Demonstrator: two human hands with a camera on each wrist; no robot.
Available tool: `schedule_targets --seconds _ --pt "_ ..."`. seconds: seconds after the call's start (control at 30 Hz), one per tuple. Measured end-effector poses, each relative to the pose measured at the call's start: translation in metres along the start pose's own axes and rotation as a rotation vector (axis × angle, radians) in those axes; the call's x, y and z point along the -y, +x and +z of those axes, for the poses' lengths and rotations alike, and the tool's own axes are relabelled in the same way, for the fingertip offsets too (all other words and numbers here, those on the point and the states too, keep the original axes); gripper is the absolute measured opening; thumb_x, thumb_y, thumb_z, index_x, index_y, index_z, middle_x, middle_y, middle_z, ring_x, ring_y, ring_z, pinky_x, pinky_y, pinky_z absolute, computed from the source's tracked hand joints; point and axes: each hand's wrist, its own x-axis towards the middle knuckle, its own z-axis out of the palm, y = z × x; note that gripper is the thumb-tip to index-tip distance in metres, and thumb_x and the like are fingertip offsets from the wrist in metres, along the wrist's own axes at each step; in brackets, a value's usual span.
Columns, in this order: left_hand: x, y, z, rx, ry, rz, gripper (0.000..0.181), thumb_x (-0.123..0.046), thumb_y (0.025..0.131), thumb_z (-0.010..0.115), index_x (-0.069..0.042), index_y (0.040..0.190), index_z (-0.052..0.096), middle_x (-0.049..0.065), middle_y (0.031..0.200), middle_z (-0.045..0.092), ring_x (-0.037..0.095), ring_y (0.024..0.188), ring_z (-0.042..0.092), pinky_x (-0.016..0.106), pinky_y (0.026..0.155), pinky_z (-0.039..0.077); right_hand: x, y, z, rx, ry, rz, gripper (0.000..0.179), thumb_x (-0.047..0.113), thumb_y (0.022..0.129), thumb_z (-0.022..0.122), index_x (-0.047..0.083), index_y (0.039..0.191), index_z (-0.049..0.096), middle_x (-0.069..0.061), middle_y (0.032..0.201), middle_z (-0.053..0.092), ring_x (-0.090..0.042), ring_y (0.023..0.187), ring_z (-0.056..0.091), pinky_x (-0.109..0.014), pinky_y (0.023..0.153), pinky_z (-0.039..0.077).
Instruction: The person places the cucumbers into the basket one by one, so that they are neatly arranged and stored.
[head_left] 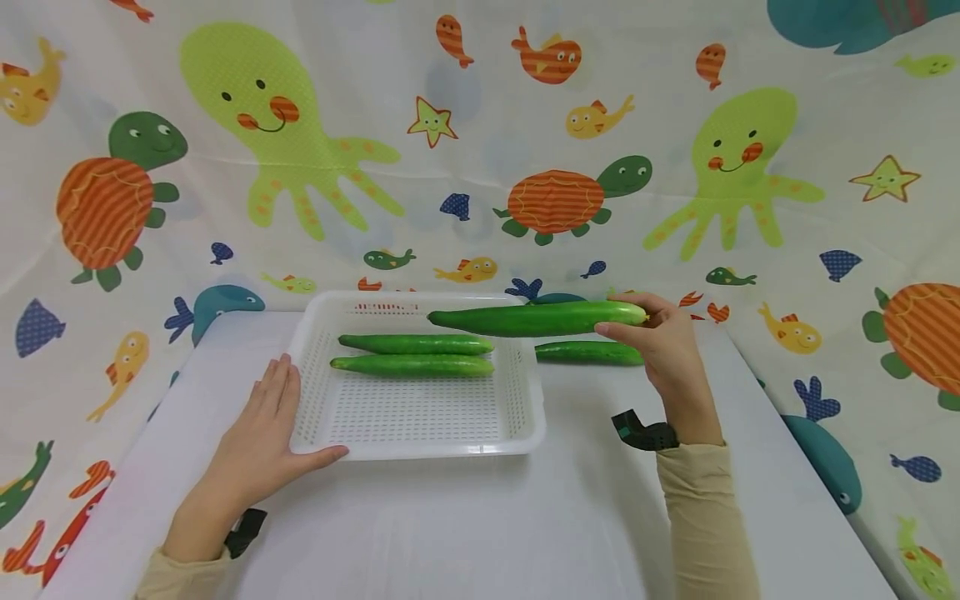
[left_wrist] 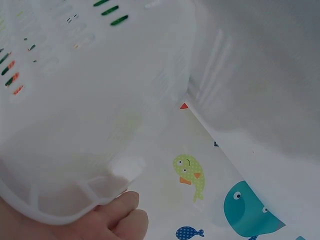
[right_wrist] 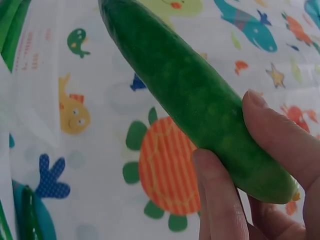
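Observation:
Near its pale end, my right hand (head_left: 670,346) pinches a long green cucumber (head_left: 517,320) between thumb and fingers. The cucumber lies level in the air, its dark tip over the back right part of a white plastic basket (head_left: 420,451). Inside the basket, two cucumbers, a rear one (head_left: 416,344) and a front one (head_left: 412,365), lie side by side. My left hand (head_left: 258,442) rests against the basket's left side with straight fingers, thumb at the front corner. The left wrist view shows fingertips (left_wrist: 131,220) right by the basket's rim.
Another cucumber (head_left: 588,352) lies on the white table (head_left: 450,525), right of the basket and partly behind the held one. A cloth (head_left: 480,100) printed with sea animals hangs behind the table and along its sides.

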Motion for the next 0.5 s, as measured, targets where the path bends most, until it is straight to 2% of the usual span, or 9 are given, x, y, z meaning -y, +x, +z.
schedule_targets --seconds 0.2,0.5 --pt "0.000 0.001 0.001 -0.008 -0.003 0.010 0.130 -0.069 0.076 0.071 0.013 0.152 0.005 0.028 0.162 -0.003 0.038 0.150 -0.008 0.043 0.120 -0.008 0.009 0.007 0.024 0.017 -0.142 0.041 0.032 0.002 0.078 0.083 0.006 0.109 0.072 -0.007 0.103 0.062 -0.022 0.091 0.059 -0.024 0.075 0.057" --pt "0.001 0.001 0.002 -0.013 -0.002 0.016 0.130 -0.068 0.076 0.072 0.013 0.152 0.006 0.028 0.162 -0.004 0.038 0.150 -0.008 0.042 0.120 -0.008 0.024 0.017 0.056 0.105 -0.191 0.032 0.040 0.003 0.075 0.085 0.003 0.112 0.070 -0.009 0.107 0.061 -0.022 0.091 0.061 -0.025 0.076 0.056"
